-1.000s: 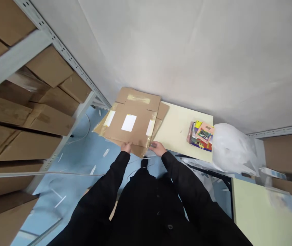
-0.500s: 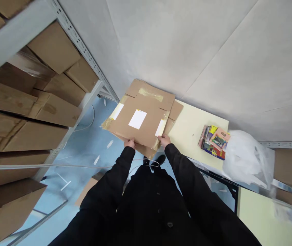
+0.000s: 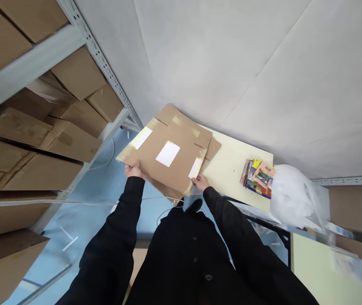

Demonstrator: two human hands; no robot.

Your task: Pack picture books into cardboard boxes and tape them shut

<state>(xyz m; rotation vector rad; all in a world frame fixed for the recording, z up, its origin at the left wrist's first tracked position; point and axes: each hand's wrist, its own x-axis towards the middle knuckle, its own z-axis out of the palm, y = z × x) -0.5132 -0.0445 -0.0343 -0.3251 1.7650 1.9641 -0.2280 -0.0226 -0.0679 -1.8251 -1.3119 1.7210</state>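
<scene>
A flattened cardboard box (image 3: 183,146) is being held out in front of the body, most of it lying beyond the two hands. Its near edge is being grasped by the left hand (image 3: 134,169), toward the left corner, and its near right corner is being pinched by the right hand (image 3: 201,183), just beside a white label. The far part is being held over or against the cream table (image 3: 228,163); which of these cannot be told.

Three white labels (image 3: 168,153) are being shown on the upper face, one central and one near each side. More flat cardboard (image 3: 213,148) is being partly covered underneath, so its sheets cannot be counted. One pile of colourful booklets (image 3: 259,178) is being supported by the table, right of the cardboard, and one white plastic bag (image 3: 292,195) is being seen just beside the pile.

At the left, many brown boxes (image 3: 77,72) are being held by a metal rack (image 3: 100,57). One pale cable (image 3: 85,202) is being stretched across the floor area toward the feet, partly being hidden by the left sleeve (image 3: 122,216). A second table (image 3: 324,271) is being glimpsed at lower right.
</scene>
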